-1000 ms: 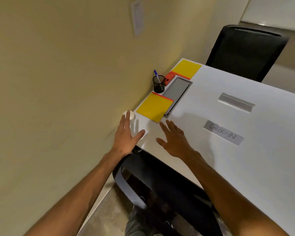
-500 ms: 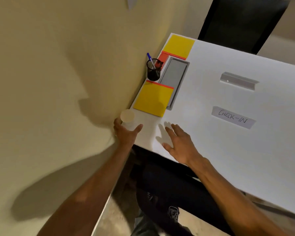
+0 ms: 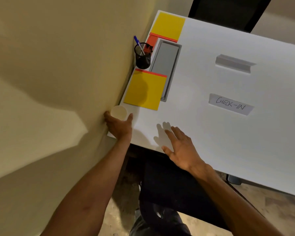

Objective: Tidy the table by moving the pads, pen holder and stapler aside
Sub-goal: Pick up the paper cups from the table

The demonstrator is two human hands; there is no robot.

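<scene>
Two yellow pads with orange top strips lie along the wall side of the white table (image 3: 211, 142): the near pad (image 3: 144, 90) and the far pad (image 3: 168, 25). Between them stands a black mesh pen holder (image 3: 142, 57) with a blue pen, and a red stapler (image 3: 151, 44) lies just behind it. My left hand (image 3: 119, 125) is wrapped around a small white cup (image 3: 118, 112) at the table's near corner, against the wall. My right hand (image 3: 180, 147) hovers over the near table edge, fingers spread, holding nothing.
A grey recessed hatch (image 3: 166, 63) sits beside the pen holder. A paper label reading CHECK-IN (image 3: 231, 103) and a grey metal bracket (image 3: 233, 63) lie mid-table. The beige wall (image 3: 58, 65) borders the left edge. A black chair (image 3: 228, 11) stands at the far side.
My head has moved forward and now looks more steeply down. My left hand has gone from lying flat by the cup to closing around it. My right hand stayed spread near the edge.
</scene>
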